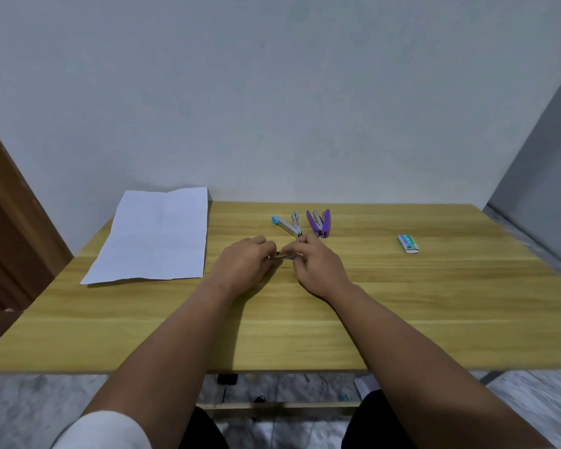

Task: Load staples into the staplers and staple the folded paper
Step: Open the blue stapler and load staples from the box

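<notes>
Something small and shiny, a thin metal strip (pixel 284 255), sits between the fingertips of the left hand (pixel 243 264) and the right hand (pixel 318 267). The curled fingers cover most of it, so what it is cannot be told. Far to the right of the fingers lies a little box (pixel 408 244); its print is too small to read. Under the table (pixel 305 335), the things on the floor are blurry.

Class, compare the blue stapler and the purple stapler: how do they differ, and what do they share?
The blue stapler has a light-blue tip and mostly silver arms; the purple stapler has purple arms. The blue one lies left of the purple one. Both lie swung open on the wooden table, beyond the hands.
</notes>
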`<state>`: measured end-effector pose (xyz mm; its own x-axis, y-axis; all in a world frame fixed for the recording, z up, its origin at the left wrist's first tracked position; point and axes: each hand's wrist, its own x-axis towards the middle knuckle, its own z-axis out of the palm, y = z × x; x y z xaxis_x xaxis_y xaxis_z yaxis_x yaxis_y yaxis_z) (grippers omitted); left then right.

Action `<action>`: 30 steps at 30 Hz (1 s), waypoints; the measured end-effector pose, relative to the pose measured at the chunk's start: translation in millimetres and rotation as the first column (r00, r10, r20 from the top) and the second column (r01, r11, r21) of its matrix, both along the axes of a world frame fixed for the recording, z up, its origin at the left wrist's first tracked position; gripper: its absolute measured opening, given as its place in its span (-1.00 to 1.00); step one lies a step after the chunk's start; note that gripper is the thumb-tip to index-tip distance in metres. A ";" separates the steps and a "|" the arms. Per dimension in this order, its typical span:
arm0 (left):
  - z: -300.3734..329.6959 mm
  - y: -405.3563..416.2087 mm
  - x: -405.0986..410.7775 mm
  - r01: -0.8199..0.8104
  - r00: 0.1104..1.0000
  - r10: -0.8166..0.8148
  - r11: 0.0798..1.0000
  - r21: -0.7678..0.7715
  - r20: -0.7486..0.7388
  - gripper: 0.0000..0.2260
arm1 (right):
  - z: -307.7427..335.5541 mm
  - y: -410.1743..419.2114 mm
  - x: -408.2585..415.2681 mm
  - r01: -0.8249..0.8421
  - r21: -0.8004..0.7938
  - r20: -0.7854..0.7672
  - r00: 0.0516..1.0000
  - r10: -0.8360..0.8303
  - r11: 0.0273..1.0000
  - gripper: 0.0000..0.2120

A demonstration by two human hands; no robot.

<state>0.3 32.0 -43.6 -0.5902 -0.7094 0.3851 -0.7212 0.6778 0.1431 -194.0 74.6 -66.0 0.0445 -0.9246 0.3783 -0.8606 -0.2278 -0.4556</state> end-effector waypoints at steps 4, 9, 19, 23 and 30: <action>-0.7 -0.1 -0.2 0.002 1.000 -0.003 1.000 -0.009 -0.027 -0.87 | 1.3 0.7 -3.1 0.003 -0.002 0.119 0.993 -0.003 1.000 -0.64; -0.9 0.9 1.1 0.002 1.000 -0.002 1.000 -0.019 -0.030 -0.86 | 1.0 1.0 1.4 0.041 0.008 0.068 0.997 -0.042 0.999 -0.70; 13.2 -3.9 2.0 -0.065 0.980 0.122 0.944 0.323 -0.160 -0.88 | 8.9 -10.7 -9.7 0.188 0.131 0.737 0.639 -0.223 0.973 -0.73; 34.3 6.1 -3.9 0.173 0.808 0.318 0.677 0.716 -0.496 -0.85 | 29.9 -8.0 -3.7 -0.010 0.251 0.961 -0.118 -0.250 0.968 -0.78; 58.5 24.5 -25.6 0.521 0.646 0.678 -0.057 0.852 -0.350 -0.76 | 37.4 0.2 26.4 -0.270 0.095 0.692 -0.675 -0.258 0.958 -0.49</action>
<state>-25.4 56.5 15.0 -0.5364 -0.6422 -0.5476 -0.0332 -0.6323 0.7740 -167.6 74.8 -28.5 -0.0408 -0.9438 -0.3280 0.9550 0.0597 -0.2905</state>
